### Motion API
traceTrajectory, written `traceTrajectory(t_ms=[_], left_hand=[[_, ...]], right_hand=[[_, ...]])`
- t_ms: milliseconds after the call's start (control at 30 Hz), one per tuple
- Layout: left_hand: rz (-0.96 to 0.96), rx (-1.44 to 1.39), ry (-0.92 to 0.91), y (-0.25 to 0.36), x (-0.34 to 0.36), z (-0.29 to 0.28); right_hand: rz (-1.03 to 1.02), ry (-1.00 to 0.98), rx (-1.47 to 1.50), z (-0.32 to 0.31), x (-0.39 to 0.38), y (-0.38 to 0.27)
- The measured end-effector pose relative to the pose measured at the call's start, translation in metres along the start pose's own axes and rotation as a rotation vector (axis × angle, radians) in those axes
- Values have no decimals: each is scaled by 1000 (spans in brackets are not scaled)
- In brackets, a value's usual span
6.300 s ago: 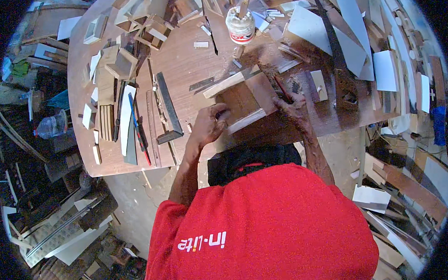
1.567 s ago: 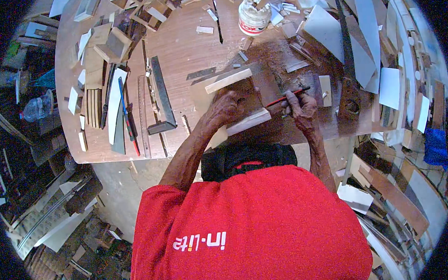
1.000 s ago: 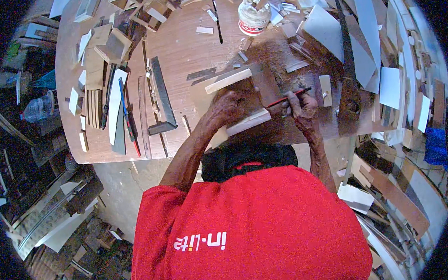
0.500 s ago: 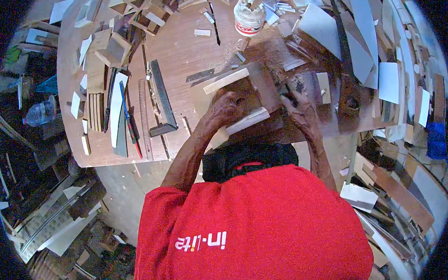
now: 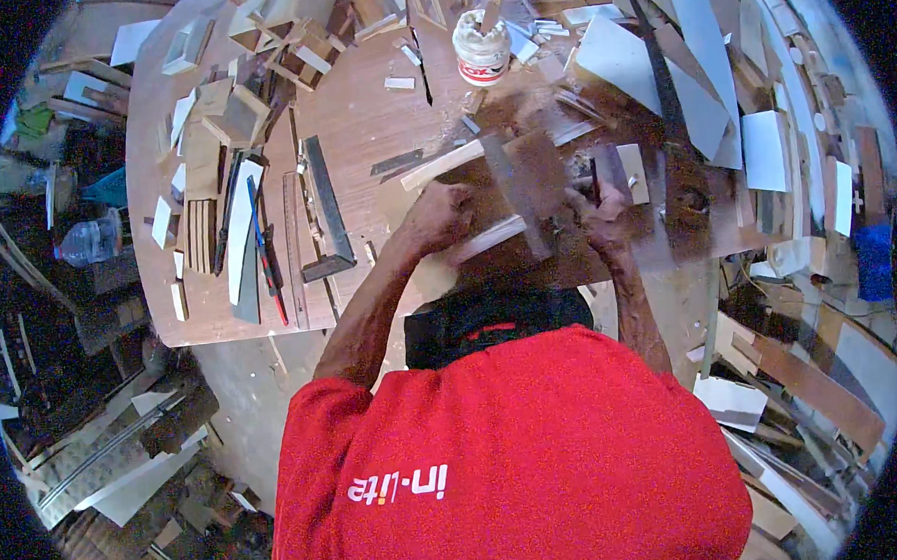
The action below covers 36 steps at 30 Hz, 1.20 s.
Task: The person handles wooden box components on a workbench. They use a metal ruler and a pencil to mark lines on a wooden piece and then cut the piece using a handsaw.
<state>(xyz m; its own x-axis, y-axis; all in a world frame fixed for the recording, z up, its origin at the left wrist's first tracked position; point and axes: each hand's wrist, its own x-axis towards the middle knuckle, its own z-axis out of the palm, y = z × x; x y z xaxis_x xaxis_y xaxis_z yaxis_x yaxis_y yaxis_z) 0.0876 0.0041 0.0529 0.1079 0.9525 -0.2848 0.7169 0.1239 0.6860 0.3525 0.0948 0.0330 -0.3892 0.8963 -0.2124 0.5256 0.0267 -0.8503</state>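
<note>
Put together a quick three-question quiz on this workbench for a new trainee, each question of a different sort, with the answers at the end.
1. Multiple choice: what sticks up out of the tub of white paste?
a) a blue pen
b) a wooden stick
c) a metal ruler

2. True or false: in the picture, the dark L-shaped piece lies to the left of the tub of white paste.

3. Short answer: which of the person's hands is between the two pale wooden strips?

Key:
1. b
2. True
3. The left hand
</note>
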Motion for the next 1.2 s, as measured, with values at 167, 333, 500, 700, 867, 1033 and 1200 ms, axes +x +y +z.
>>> traceTrajectory(t_ms=[167,333,500,700,867,1033,1200], left_hand=[[268,105,269,37,-13,-21],[110,-329,623,90,-26,-56],[-21,-958,472,91,-46,-63],[-7,-1203,665,110,-75,-64],[1,-1193,744,108,-104,-67],[10,-1174,755,102,-109,-60],[-10,-1133,748,122,-115,-61]], right_hand=[[35,142,101,-30,-5,-26],[-187,36,73,-58,-4,-84],[-487,-127,-55,-49,-1,-152],[-263,29,376,-32,1,-173],[-224,206,557,-46,-3,-148],[-232,89,550,-42,-51,-188],[-698,-54,174,-36,-50,-181]])
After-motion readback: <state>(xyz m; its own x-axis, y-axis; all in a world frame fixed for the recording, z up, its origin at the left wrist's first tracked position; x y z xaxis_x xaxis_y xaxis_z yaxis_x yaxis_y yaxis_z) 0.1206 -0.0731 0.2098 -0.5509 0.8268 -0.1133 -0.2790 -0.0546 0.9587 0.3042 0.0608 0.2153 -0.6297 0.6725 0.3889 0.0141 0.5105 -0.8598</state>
